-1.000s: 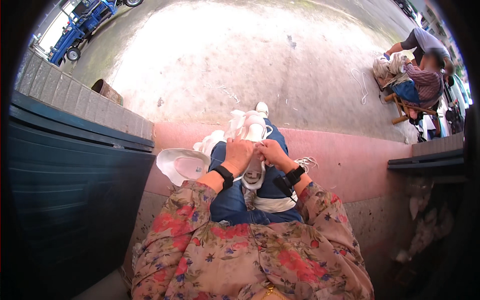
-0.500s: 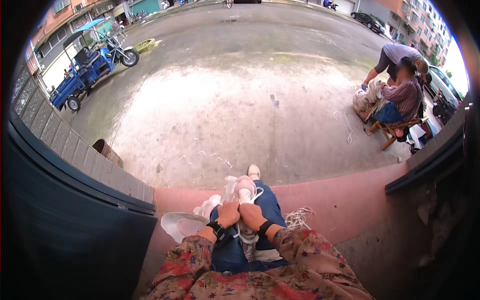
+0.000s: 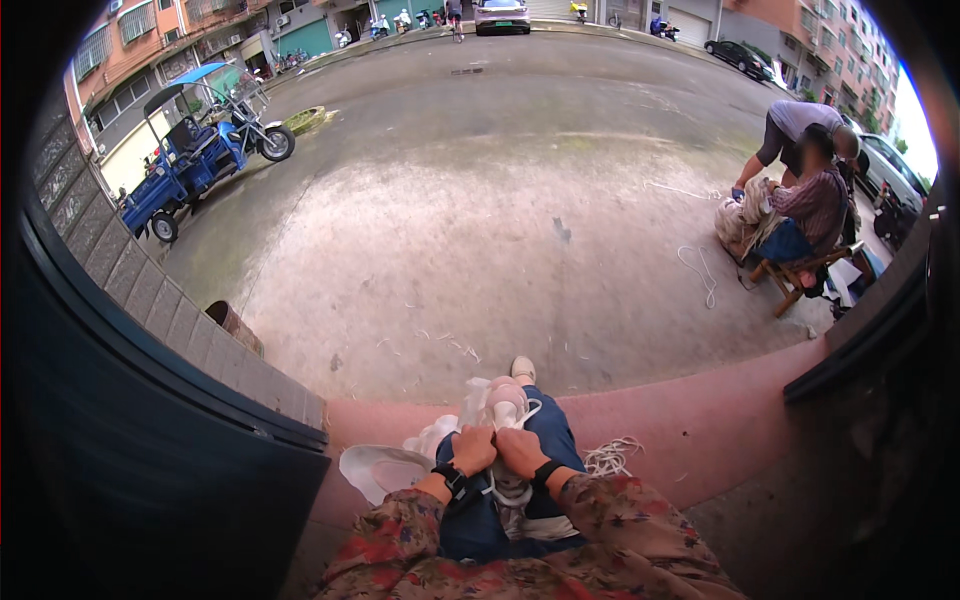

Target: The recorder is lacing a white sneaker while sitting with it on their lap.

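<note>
Over my lap, my left hand [image 3: 474, 450] and my right hand [image 3: 520, 452] are closed and nearly touching, knuckles toward each other. Both pinch the near end of a pink-and-white soft piece [image 3: 505, 400], whose exact kind I cannot make out. It rests on my jeans [image 3: 552, 425], a white cord looping along its right side. More cord [image 3: 512, 490] hangs below my hands between my legs. Whitish, sheer-looking pieces [image 3: 385, 470] spread beside my left knee. My fingertips and the edge between them are mostly hidden.
A loose pile of white cord [image 3: 612, 457] lies on the reddish step [image 3: 690, 440] at my right. Dark door panels stand on both sides. Outside, one person sits on a wooden chair [image 3: 790, 285] beside another bending over. A blue cargo tricycle [image 3: 195, 150] is parked far left.
The view has tilted up slightly, so everything sits lower and further right in the picture. My hands stay close together at the pink-and-white piece.
</note>
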Demonstrator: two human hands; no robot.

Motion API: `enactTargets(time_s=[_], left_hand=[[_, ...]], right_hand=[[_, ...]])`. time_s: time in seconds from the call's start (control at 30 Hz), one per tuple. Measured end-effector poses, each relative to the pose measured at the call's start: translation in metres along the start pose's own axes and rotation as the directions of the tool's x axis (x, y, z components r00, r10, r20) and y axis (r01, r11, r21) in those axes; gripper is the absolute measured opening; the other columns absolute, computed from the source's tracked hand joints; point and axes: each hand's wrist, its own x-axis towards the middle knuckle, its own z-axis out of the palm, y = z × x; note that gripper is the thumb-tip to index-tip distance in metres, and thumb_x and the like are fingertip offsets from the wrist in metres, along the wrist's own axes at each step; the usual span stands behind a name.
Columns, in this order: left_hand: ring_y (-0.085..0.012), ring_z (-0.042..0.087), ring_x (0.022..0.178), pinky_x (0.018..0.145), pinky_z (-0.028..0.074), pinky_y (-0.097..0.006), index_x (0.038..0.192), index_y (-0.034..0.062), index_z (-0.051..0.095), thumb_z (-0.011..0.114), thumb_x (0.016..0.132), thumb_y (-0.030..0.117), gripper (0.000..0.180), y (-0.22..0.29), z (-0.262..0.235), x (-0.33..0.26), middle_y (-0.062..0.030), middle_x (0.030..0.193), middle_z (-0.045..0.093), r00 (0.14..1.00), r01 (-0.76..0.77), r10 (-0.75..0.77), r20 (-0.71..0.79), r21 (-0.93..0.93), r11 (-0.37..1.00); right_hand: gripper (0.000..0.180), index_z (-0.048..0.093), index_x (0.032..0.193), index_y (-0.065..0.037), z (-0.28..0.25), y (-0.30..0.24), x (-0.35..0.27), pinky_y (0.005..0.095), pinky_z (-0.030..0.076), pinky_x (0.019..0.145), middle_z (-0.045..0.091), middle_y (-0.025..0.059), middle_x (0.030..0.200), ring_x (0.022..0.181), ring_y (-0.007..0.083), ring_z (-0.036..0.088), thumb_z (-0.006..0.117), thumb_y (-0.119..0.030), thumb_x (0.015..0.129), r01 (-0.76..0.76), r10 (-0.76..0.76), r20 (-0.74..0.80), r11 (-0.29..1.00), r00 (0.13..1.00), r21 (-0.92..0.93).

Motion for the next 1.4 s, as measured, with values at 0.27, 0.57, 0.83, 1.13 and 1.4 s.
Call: enactTargets(time_s=[0.27, 0.57, 0.83, 1.13, 1.4], left_hand=[[-0.0317, 0.051, 0.093, 0.072, 0.039, -0.045, 0.086, 0.0115, 0.062, 0.051, 0.071, 0.02, 0.02, -0.013, 0.021, -0.003, -0.0126, 0.087, 0.061, 0.991, 0.002, -0.024, -0.132, -0.163, 0.987], [-0.0292, 0.043, 0.102, 0.08, 0.038, -0.043, 0.1, 0.0206, 0.059, 0.059, 0.069, 0.02, 0.031, 0.005, 0.018, -0.035, -0.0051, 0.116, 0.047, 0.839, -0.348, 0.428, -0.335, 0.275, 0.896], [-0.0262, 0.053, 0.066, 0.059, 0.041, -0.038, 0.07, 0.0091, 0.061, 0.058, 0.064, 0.016, 0.01, 0.044, 0.002, -0.033, -0.0118, 0.066, 0.054, 0.769, -0.635, 0.636, -0.065, 0.033, 0.772], [-0.0088, 0.05, 0.056, 0.053, 0.04, -0.024, 0.082, -0.0015, 0.059, 0.052, 0.082, 0.014, 0.017, 0.025, -0.031, -0.048, -0.0049, 0.062, 0.056, 0.983, -0.169, 0.092, -0.158, -0.589, 0.79], [-0.0045, 0.043, 0.055, 0.05, 0.035, -0.021, 0.08, -0.0023, 0.059, 0.054, 0.084, 0.017, 0.02, 0.033, -0.022, -0.049, 0.0007, 0.062, 0.053, 0.987, -0.018, -0.087, -0.131, -0.645, 0.764]], right_hand=[[0.014, 0.059, 0.074, -0.004, -0.001, -0.005, -0.002, 0.0375, 0.048, 0.053, 0.06, 0.0151, 0.072, 0.066, 0.0287, 0.061, 0.048, -0.011, 0.075, 0.016, -0.016, 0.008, 1.0, 1.0, -0.002], [0.009, 0.058, 0.068, -0.007, -0.015, 0.047, -0.048, 0.0392, 0.046, 0.051, 0.058, 0.0109, 0.068, 0.064, 0.0279, 0.059, 0.051, -0.013, 0.07, 0.415, -0.426, 0.202, 0.905, 0.882, 0.093], [0.027, 0.051, 0.075, -0.008, -0.052, 0.034, -0.051, 0.0208, 0.029, 0.038, 0.036, -0.0048, 0.053, 0.042, 0.0058, 0.035, 0.043, -0.03, 0.088, -0.485, 0.444, 0.47, -0.089, 0.763, 0.87], [0.024, 0.054, 0.093, -0.003, -0.069, 0.008, -0.052, 0.0201, 0.031, 0.041, 0.04, -0.0039, 0.055, 0.043, 0.0048, 0.035, 0.041, -0.022, 0.089, -0.409, 0.302, 0.447, -0.182, 0.842, 0.894], [0.024, 0.061, 0.087, 0.005, -0.053, -0.018, -0.035, 0.0216, 0.039, 0.065, 0.056, 0.0023, 0.08, 0.074, 0.0084, 0.049, 0.055, -0.019, 0.083, -0.249, 0.412, 0.21, 0.043, 0.886, 0.967]])
